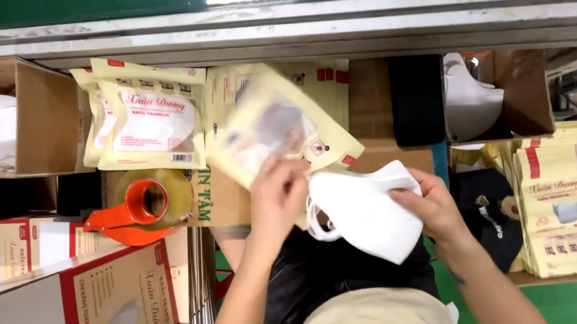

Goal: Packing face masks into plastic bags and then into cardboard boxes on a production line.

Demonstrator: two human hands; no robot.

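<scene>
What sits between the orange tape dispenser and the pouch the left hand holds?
In the head view, a brown cardboard box with green lettering lies between the tape dispenser and the pouch.

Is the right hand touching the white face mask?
Touching. The head view shows the right hand with its fingers pressed onto the white face mask.
</scene>
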